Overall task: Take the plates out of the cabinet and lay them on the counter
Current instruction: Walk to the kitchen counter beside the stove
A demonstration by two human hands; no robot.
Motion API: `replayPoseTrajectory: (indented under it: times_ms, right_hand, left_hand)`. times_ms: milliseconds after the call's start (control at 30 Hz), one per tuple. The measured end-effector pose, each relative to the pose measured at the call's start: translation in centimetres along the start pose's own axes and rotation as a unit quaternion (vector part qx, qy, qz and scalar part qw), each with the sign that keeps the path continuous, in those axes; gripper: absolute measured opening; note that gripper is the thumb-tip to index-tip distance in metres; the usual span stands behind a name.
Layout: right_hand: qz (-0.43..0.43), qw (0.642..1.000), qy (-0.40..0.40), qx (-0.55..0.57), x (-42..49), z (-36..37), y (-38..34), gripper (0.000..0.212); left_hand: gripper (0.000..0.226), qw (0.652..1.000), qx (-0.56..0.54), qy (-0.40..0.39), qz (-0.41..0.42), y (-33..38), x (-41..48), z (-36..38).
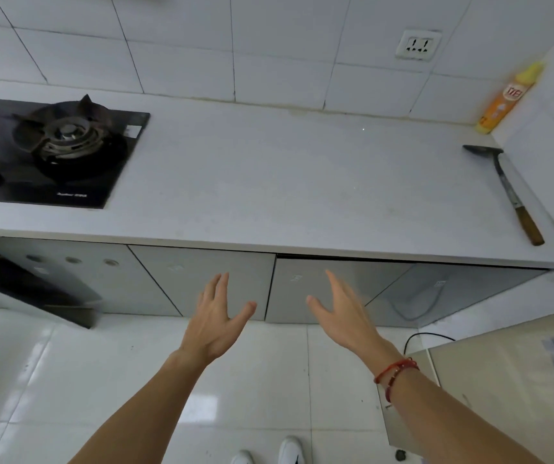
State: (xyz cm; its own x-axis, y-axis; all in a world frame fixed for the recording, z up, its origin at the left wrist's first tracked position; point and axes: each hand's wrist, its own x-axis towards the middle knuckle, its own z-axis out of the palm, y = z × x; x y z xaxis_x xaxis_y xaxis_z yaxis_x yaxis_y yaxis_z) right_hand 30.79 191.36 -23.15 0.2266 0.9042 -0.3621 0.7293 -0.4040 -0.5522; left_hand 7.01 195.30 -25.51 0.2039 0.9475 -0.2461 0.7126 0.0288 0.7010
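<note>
Both my hands reach out in front of the grey cabinet doors under the white counter (285, 182). My left hand (217, 316) is spread with straight fingers before the middle door (181, 279). My right hand (342, 309) is also spread, before the adjoining door (302, 289), whose top edge shows a dark gap below the counter. Neither hand holds anything, and I cannot tell whether they touch the doors. No plates are in view; the cabinet's inside is hidden.
A black gas stove (58, 149) is set into the counter at the left. A spatula with a wooden handle (510, 192) lies at the right end, and an orange bottle (506, 98) leans in the back corner. A beige appliance (503, 380) stands low right on the tiled floor.
</note>
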Motion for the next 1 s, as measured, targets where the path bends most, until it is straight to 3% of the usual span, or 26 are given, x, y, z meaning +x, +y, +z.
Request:
replayPoseTrajectory:
  times_ms: [100,267,467,567,700,833,1000]
  right_hand:
    - [0.062,0.99,-0.005,0.126,2.5,1.0,0.2,0.078]
    - [0.156,0.937,-0.005,0.312,6.7,2.7,0.3,0.076]
    - [0.219,0.817,-0.004,0.534,12.0,5.3,0.7,0.061]
    - [0.233,0.763,-0.006,0.603,13.7,5.8,0.5,0.052]
    - [0.236,0.714,-0.011,0.659,15.0,6.2,0.2,0.011]
    - [0.227,0.674,-0.013,0.703,16.0,6.9,0.3,0.017]
    - [0.221,0.626,-0.013,0.748,16.9,7.7,-0.3,0.022]
  left_hand:
    - [0.078,0.984,-0.162,0.004,-0.073,0.6,2.3,1.2]
    - [0.071,0.905,-0.372,0.027,-0.206,0.4,6.4,3.1]
    - [0.041,0.789,-0.549,0.057,-0.271,-0.4,11.0,5.2]
    - [0.043,0.746,-0.604,0.066,-0.273,0.0,13.0,6.3]
    - [0.055,0.714,-0.644,0.06,-0.268,0.6,15.0,7.5]
    - [0.054,0.701,-0.66,0.055,-0.263,1.4,16.6,7.9]
    - [0.055,0.656,-0.702,0.057,-0.272,1.7,17.7,8.0]
